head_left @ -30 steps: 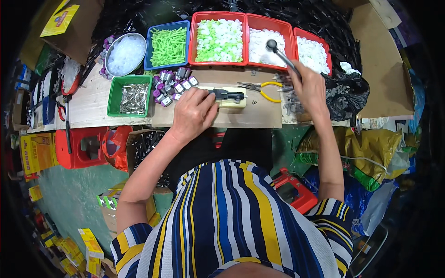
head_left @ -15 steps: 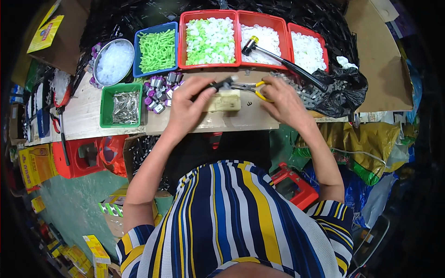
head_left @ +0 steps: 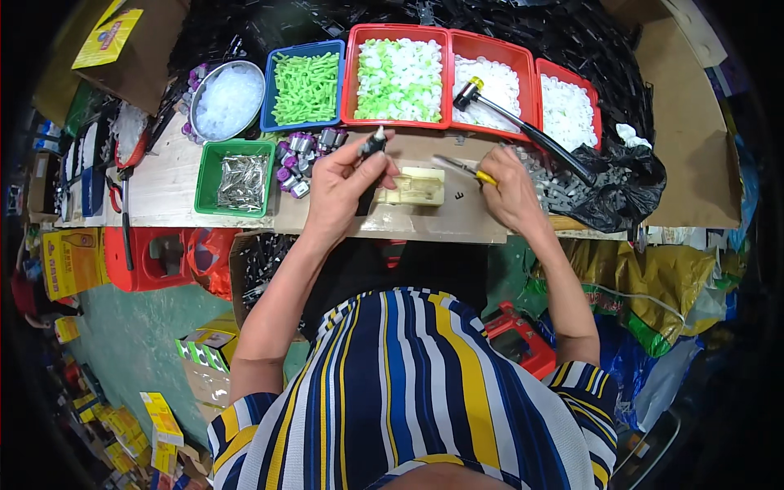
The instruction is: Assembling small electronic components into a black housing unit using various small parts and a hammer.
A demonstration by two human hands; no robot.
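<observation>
My left hand (head_left: 341, 184) grips a small black part (head_left: 373, 145) with a pale tip that points up and away from me. Its lower end is hidden by the fingers. My right hand (head_left: 512, 186) is closed around yellow-handled pliers (head_left: 464, 166), whose metal jaws point left, apart from the black part. Between the hands a cream-coloured block (head_left: 422, 187) with a recessed top lies on the cardboard. Beside it lies a tiny black piece (head_left: 459, 196).
Behind stand a blue bin (head_left: 304, 122) of green pieces and red bins (head_left: 398, 122) of white and green pieces. A hammer (head_left: 531, 131) rests across them. At left are a green bin (head_left: 235, 147) of metal pins and purple-and-silver parts (head_left: 292, 163); at right, a black bag (head_left: 625, 192).
The pliers have drawn back to the right, away from the black part. My left hand has tipped that part more upright. The whole view has shifted slightly.
</observation>
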